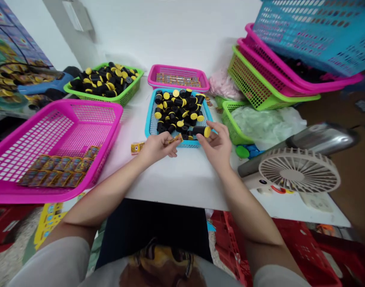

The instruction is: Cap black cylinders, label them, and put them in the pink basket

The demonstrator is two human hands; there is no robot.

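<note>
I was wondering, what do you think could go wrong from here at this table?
The right hand holds a tube near the blue basket; it might slip and drop among the similar tubes there. The fan looks close to the right forearm and could be knocked. The stacked baskets look tilted, so they may slide.

2 hands point(218, 150), 1 held cyl. point(200, 130), 1 fan point(299, 171)
</note>
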